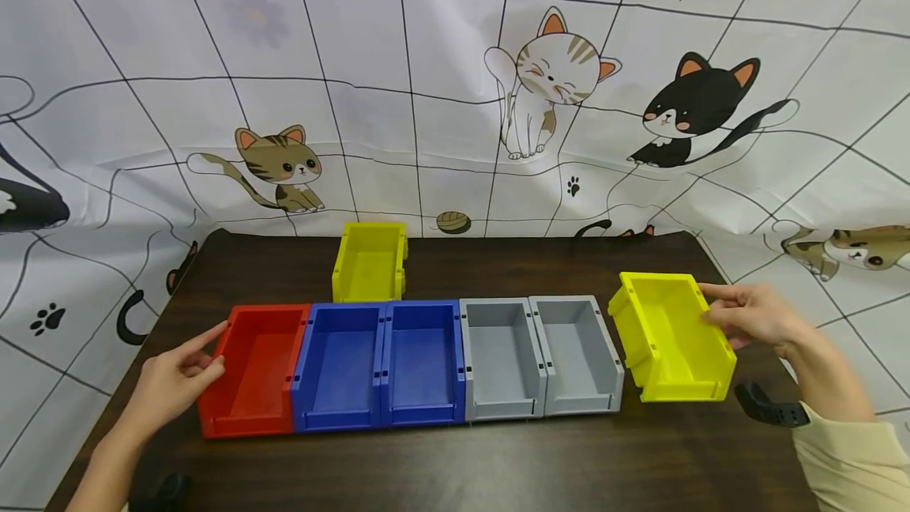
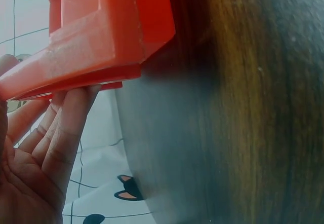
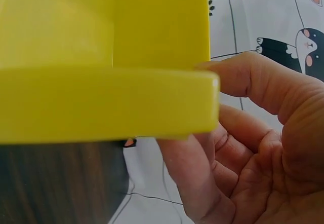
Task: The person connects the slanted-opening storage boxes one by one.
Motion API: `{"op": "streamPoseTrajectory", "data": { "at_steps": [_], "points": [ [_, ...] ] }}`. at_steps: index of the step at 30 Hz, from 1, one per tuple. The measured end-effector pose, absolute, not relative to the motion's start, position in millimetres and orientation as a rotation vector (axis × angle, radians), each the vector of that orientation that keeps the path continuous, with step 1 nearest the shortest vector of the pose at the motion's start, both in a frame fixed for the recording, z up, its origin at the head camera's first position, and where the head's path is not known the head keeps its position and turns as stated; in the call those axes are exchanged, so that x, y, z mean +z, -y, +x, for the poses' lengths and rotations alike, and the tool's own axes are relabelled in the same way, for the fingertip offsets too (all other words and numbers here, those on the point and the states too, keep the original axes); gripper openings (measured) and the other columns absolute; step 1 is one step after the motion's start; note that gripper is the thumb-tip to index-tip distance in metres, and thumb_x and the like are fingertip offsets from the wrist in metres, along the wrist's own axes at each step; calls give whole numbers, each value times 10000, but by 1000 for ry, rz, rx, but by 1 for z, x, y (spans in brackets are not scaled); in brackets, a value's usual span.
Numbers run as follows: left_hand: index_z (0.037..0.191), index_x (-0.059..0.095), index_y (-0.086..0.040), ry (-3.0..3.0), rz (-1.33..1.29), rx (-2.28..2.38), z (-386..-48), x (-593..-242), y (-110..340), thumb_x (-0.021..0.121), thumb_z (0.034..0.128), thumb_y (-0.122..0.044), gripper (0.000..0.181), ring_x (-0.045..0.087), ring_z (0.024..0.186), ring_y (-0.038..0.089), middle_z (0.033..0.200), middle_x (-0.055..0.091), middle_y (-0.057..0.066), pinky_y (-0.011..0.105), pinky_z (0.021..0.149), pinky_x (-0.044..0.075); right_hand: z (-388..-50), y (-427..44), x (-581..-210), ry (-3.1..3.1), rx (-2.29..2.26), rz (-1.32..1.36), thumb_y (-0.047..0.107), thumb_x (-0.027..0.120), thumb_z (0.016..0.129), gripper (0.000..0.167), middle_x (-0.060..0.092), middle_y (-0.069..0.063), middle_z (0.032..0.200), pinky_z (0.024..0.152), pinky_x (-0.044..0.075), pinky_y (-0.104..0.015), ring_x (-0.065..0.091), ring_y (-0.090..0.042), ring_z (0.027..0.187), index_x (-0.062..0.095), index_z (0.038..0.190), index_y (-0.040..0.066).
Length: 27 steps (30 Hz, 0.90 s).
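Observation:
A yellow bin [image 1: 675, 338] is at the right end of the row, tilted and beside the grey bins; my right hand [image 1: 757, 318] pinches its right wall. In the right wrist view the thumb and fingers of my right hand [image 3: 253, 148] grip the yellow bin's edge [image 3: 101, 102]. At the left end is a red bin [image 1: 259, 370], its left wall held between thumb and fingers of my left hand [image 1: 174, 382]. The left wrist view shows my left hand [image 2: 45, 153] with fingers under the rim of the red bin [image 2: 91, 41].
Two blue bins [image 1: 340, 366] and two grey bins [image 1: 503, 358] stand side by side between the red and yellow ones. Behind the blue bins is another yellow bin [image 1: 371, 263]. A cat-patterned cloth hangs behind the dark wooden table [image 1: 455, 464].

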<state>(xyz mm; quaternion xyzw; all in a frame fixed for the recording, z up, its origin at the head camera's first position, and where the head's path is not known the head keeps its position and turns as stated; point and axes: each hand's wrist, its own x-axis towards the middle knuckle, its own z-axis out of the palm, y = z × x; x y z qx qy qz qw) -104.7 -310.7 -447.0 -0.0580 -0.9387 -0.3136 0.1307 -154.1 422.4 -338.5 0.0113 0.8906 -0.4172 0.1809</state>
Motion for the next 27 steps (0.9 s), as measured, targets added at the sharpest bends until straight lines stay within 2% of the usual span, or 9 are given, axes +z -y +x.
{"op": "streamPoseTrajectory", "data": {
  "at_steps": [17, 27],
  "points": [
    [1263, 563, 25, 2723, -184, -932, -104, -448, 314, 675, 794, -1, 483, 468, 528, -1, 707, 598, 74, 158, 464, 400, -169, -424, -350, -2427, -1178, 36, 119, 576, 913, 696, 630, -15, 853, 589, 537, -308, 593, -138, 658, 175, 1420, -141],
    [1265, 561, 24, 2730, -179, -928, -104, -449, 314, 671, 798, 1, 480, 463, 521, 3, 703, 594, 73, 170, 457, 403, -174, -423, -356, -2423, -1172, 40, 143, 614, 890, 725, 642, -70, 878, 620, 548, -338, 618, -181, 672, 202, 1427, -118]
  ]
}}
